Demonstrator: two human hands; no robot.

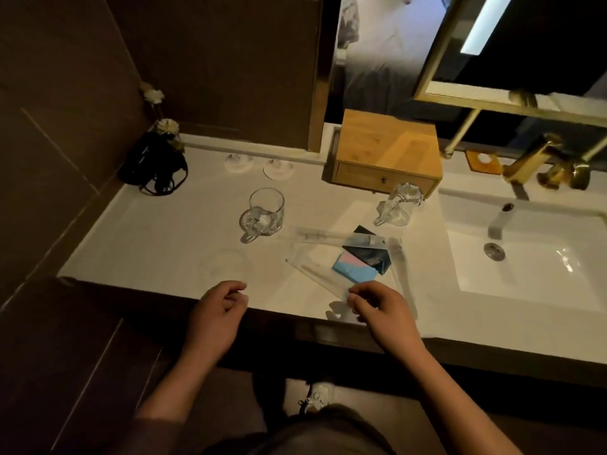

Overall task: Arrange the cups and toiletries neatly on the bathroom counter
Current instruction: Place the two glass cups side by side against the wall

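- Toiletries (pixel 348 254) lie scattered mid-counter: clear sachets crossing a blue box (pixel 353 270) and dark packet (pixel 371 254), not yet sorted.
- Your right hand (pixel 377 307) pinches the near sachet's (pixel 323 279) end; your left hand (pixel 218 305) hovers loosely curled, holding nothing.
- One glass cup (pixel 264 210) stands left, another (pixel 399 205) lies tipped by the wooden box (pixel 387 152).
- Counter (pixel 147 244) tidying looks barely begun.
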